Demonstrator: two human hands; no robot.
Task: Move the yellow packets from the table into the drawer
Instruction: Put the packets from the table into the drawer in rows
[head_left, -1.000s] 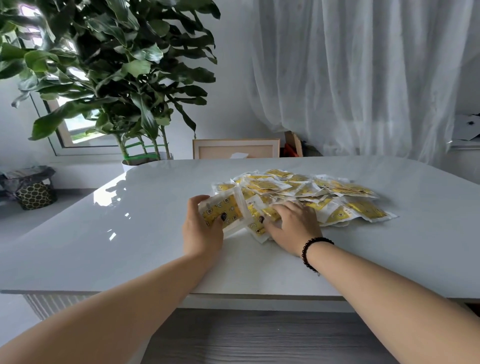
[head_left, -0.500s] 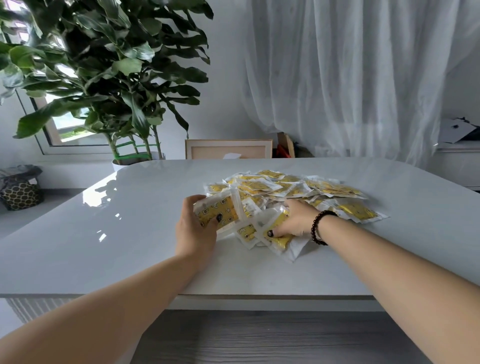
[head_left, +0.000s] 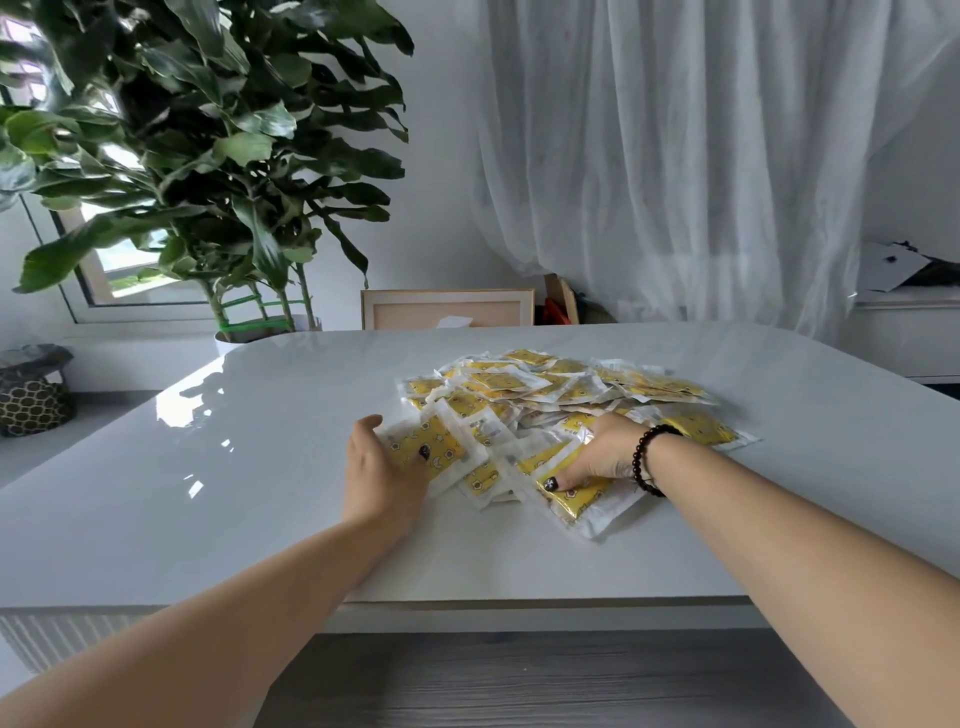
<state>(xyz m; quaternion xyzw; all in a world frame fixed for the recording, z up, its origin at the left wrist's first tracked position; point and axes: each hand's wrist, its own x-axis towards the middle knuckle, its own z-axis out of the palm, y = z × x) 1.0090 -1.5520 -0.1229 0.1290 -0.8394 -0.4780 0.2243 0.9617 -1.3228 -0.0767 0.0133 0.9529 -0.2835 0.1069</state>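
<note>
A heap of yellow packets with white edges lies spread on the white table, right of centre. My left hand grips a packet at the heap's near-left edge, thumb on top. My right hand, with a dark bead bracelet at the wrist, holds a bunch of packets at the near edge, thumb pressed on the top one. No drawer is in view.
A large potted plant stands behind the table's far-left corner. A wooden frame leans behind the table. White curtains hang at the back right. A patterned bag sits on the floor at left.
My right hand turned from lying flat on the heap to gripping a bunch of packets and pulled it toward me. My left hand kept its grip on its packet.
</note>
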